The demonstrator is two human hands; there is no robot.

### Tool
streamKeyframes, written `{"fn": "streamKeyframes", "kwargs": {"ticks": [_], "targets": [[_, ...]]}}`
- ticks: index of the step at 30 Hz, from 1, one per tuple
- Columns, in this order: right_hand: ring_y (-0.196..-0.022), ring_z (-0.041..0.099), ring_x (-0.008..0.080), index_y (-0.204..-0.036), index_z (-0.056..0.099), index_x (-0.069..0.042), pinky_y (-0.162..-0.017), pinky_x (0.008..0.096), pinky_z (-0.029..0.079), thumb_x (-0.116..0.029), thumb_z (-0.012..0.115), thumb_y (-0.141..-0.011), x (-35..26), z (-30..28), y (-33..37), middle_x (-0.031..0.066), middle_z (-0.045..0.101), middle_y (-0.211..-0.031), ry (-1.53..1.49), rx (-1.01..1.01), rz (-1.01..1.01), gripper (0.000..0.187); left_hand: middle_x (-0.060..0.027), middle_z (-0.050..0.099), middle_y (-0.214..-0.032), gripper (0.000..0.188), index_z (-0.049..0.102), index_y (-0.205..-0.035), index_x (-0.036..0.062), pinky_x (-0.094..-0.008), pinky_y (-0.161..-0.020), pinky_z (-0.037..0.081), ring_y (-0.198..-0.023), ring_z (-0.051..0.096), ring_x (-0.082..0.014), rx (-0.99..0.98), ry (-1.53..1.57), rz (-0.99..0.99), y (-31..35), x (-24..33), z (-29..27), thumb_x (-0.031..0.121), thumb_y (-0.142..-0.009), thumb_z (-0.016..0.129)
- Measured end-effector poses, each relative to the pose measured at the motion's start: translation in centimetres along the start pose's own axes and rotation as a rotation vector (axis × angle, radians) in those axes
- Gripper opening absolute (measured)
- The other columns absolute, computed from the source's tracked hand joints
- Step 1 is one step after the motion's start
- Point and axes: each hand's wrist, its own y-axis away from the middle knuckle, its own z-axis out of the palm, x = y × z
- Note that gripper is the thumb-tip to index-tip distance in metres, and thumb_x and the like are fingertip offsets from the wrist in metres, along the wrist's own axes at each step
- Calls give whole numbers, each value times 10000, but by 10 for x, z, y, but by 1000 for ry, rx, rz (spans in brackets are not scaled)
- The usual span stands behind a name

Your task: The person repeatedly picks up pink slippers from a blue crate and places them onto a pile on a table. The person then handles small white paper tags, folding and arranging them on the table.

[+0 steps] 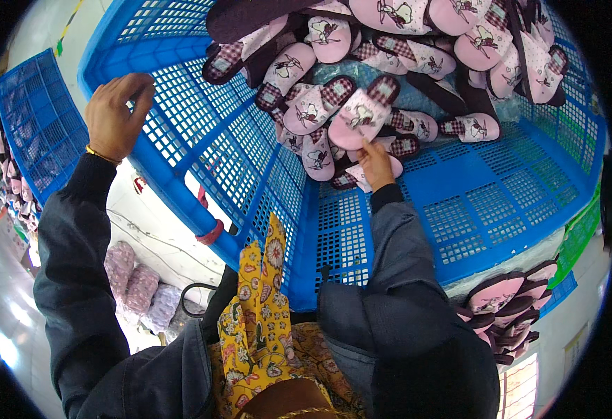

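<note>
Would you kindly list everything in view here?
large basket: one, blue, in front
held slipper: one, pink, over the basket
other slippers: many, pink and dark, in the basket
plastic wrap: uncounted, bluish, among these slippers
slippers outside: several, pink and dark, lower right
second basket: one, blue, left
bundles: several, pinkish and greyish, lower left
mesh: one, green, right
tie: one, red, basket rim
floral cloth: one, yellow, lower middle
sleeves: two, dark, either side
left hand: one, bare, at basket rim
right hand: one, bare, on held slipper
</note>
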Motion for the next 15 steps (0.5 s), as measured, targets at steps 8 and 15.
{"fn": "streamKeyframes", "kwargs": {"ticks": [8, 15], "targets": [[-793, 620, 306, -981, 584, -5, -712, 413, 482, -237, 636, -837, 66, -13, -26, 172, 634, -895, 1140, 431, -205, 278, -89, 649, -862, 96, 633, -914, 51, -324, -714, 446, -762, 617, -231, 13, 40, 13, 0, 4, -1, 102, -836, 610], [-826, 616, 275, -999, 570, -3, -715, 394, 479, -193, 676, -776, -79, 20, -142, 110, 642, -881, 1097, 456, -820, 311, -95, 653, -892, 123, 648, -940, 37, -321, -745, 451, -782, 608, -227, -3, 36, -47, 11, 2, -2, 73, -829, 610]]}}
